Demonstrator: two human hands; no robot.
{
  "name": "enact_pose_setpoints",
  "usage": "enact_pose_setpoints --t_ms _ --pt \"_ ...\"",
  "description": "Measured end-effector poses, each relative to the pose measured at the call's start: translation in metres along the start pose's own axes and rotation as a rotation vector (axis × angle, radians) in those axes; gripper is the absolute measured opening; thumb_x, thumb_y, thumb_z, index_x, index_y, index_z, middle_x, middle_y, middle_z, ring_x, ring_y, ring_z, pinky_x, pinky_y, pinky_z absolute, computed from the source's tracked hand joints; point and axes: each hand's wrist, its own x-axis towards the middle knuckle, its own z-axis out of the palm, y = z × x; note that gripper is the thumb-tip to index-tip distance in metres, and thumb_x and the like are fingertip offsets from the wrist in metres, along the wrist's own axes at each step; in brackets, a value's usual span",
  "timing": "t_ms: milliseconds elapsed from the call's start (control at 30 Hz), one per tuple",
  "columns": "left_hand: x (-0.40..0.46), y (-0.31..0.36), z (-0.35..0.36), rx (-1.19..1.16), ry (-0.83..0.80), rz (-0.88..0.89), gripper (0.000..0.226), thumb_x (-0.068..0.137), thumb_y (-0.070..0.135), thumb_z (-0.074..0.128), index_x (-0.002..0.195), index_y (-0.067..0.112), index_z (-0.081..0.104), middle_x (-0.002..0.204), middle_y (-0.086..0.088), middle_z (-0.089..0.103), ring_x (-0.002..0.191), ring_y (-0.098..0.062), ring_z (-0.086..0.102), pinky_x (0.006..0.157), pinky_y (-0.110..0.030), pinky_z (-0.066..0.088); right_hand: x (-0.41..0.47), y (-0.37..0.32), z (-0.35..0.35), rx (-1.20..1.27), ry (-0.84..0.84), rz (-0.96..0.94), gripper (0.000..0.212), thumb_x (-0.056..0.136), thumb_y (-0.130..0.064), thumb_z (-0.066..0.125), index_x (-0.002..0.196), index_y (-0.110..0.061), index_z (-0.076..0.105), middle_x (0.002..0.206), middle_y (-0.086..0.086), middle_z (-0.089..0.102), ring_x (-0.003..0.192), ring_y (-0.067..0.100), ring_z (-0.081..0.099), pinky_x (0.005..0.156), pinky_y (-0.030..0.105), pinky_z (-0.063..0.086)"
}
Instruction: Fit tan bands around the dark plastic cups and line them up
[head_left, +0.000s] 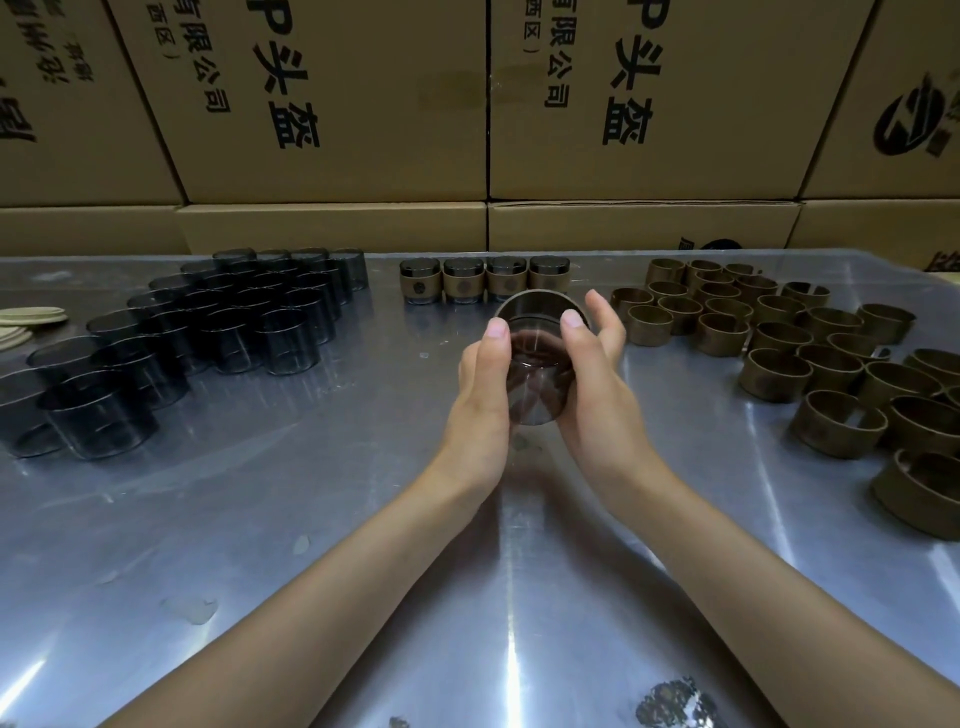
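Observation:
Above the middle of the metal table (311, 519), both hands hold one dark see-through cup (535, 384). A tan band (540, 301) sits round its far end. My left hand (483, 379) grips the cup's left side, thumb on top. My right hand (597, 374) grips the right side, thumb at the band and fingers spread behind it. Several bare dark cups (249, 322) stand in rows at the left. Loose tan bands (779, 332) lie in a group at the right. A row of several banded cups (485, 280) stands at the back centre.
Stacked cardboard boxes (337, 104) with printed characters wall off the table's far edge. A few pale flat discs (31, 319) lie at the far left. Small scraps and smudges mark the shiny tabletop near me.

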Motion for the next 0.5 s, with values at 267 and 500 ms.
enact_pose_setpoints --t_ms 267,500 --pt "0.0020 -0.0028 -0.0061 -0.045 0.054 -0.049 0.064 0.080 0.059 0.045 0.120 0.012 0.062 0.112 -0.005 0.072 0.111 -0.019 0.065 0.106 -0.048 0.043 0.0071 0.0072 -0.0101 0.100 0.048 0.023 0.055 0.077 -0.056 0.055 0.127 -0.050 0.034 0.119 -0.005 0.062 0.112 0.012 0.061 0.099 0.037 0.048" --pt "0.0029 -0.0014 -0.0079 -0.035 0.055 -0.056 0.060 0.080 0.054 0.047 0.119 0.012 0.063 0.112 -0.007 0.072 0.110 -0.021 0.066 0.105 -0.050 0.045 0.0057 0.0052 -0.0070 0.282 -0.016 0.136 0.023 0.100 -0.033 0.045 0.121 -0.029 0.052 0.115 0.002 0.066 0.096 0.008 0.067 0.073 0.022 0.053"
